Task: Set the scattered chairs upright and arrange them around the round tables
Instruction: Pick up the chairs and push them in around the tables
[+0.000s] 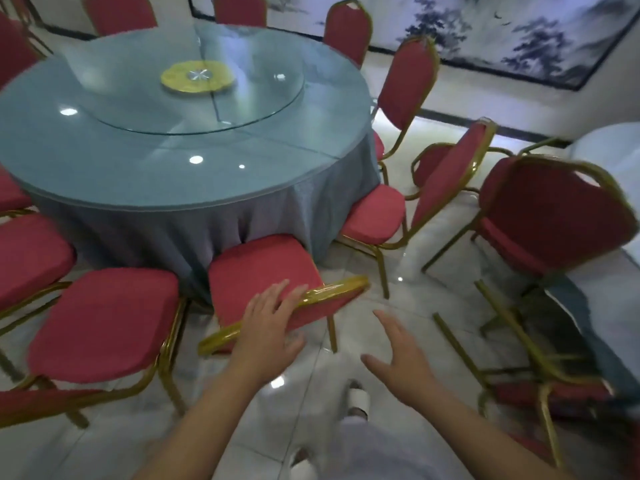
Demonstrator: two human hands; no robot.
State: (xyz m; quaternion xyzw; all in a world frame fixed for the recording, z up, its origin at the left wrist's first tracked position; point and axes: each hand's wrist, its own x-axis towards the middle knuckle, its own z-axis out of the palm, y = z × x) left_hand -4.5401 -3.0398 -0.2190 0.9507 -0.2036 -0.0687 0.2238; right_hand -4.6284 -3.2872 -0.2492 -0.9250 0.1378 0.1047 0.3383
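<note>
Red padded chair with gold metal frame (263,268), lower centre: upright, seat tucked against the round worktop draped in blue-grey cloth (138,168). Left hand (268,327) rests flat on its back rail, grip loose. Right hand (401,362) hovers beside, grip wide, empty. Most chairs ring the worktop. One overturned chair (550,393), lower right, judged outstanding.

About thirteen chairs (263,268), two tables (138,174), two hands (268,327)
</note>
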